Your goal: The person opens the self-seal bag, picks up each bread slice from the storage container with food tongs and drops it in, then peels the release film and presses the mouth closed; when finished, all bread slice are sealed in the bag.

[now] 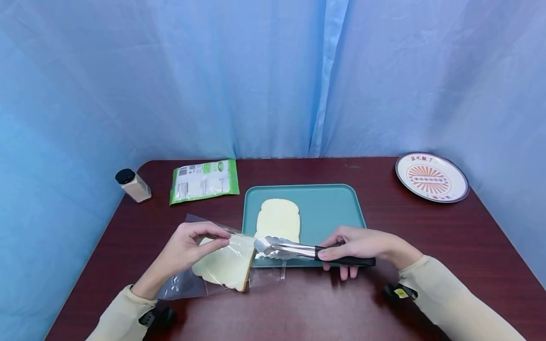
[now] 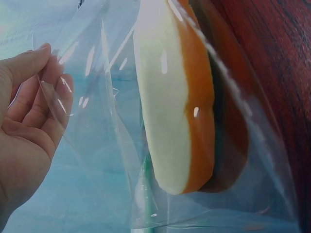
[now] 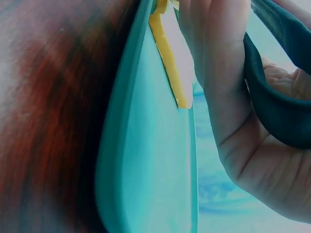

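My left hand [image 1: 189, 246] pinches the edge of a clear plastic bag [image 1: 175, 286]; the left wrist view shows the film between thumb and fingers. Inside the bag lies a slice of bread [image 2: 165, 111], its brown crust facing the table. My right hand [image 1: 356, 246] grips a pair of tongs [image 1: 298, 249] by their black handles [image 3: 272, 116]. The metal tips of the tongs are at the bag's mouth, by the slice's upper right corner; whether they touch it I cannot tell. Another slice of bread [image 1: 279, 215] lies on the teal tray [image 1: 328, 203], partly behind the tongs.
A green and white packet [image 1: 204, 180] lies at the back left, beside a shaker jar [image 1: 135, 185] with a black lid. On the right stands a patterned plate [image 1: 431, 177]. Blue curtains [image 1: 273, 80] surround the dark red wooden table [image 1: 298, 308].
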### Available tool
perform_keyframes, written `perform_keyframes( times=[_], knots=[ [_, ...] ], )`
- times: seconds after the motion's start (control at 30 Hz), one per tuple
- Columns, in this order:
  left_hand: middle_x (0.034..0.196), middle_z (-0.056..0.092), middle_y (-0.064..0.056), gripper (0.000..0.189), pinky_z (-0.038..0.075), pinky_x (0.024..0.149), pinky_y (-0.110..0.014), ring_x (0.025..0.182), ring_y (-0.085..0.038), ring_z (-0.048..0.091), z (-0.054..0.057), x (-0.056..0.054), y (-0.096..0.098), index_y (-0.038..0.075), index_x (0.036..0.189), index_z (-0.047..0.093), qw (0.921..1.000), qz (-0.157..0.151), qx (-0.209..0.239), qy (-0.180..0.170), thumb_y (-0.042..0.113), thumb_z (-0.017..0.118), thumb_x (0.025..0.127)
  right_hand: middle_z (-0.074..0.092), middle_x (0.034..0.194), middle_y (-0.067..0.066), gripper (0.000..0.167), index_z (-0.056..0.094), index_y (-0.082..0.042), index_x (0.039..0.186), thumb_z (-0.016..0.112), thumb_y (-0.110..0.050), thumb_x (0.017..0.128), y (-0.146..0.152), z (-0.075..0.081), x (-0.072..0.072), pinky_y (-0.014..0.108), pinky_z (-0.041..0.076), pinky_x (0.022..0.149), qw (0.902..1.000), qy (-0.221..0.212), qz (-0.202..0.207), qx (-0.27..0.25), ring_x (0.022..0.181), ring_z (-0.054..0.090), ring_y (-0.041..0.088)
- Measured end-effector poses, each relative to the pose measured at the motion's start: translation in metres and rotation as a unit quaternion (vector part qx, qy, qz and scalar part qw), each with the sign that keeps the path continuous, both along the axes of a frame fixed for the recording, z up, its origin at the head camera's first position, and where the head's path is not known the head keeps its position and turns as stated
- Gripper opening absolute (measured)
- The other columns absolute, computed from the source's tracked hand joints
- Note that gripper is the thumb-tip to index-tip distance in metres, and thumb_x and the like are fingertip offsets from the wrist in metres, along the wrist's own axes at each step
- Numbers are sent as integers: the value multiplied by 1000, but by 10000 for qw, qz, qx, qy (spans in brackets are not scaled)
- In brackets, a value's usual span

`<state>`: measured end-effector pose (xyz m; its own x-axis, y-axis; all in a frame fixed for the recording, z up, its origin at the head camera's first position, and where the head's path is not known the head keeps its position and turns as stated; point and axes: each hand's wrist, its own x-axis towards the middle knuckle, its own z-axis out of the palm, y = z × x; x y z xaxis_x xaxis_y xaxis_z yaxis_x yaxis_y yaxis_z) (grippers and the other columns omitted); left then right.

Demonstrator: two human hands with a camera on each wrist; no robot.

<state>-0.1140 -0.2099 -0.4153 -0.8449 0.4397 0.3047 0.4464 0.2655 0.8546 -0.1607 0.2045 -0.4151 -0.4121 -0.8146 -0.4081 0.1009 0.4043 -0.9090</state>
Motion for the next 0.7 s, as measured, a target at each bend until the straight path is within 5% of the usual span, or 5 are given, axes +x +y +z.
perform_keyframes(
  times=[0.43,0.7],
  knots=[
    [101,75,-11,19,57,85,-31,92,-17,70,1,3,-9,3,107,76,9995,317,-67,-64,1,78,88,63,105,37,32,65,9,120,51,-17,107,35,12,9,36,60,56,9981,-284,-222,-507,66,71,19],
    [100,75,-6,19,57,82,-29,92,-17,70,0,8,-16,6,105,77,9990,427,-136,-13,1,79,88,63,104,41,32,63,13,119,47,-13,108,53,5,16,38,60,58,9948,-448,-551,-724,68,72,20]
  ],
)
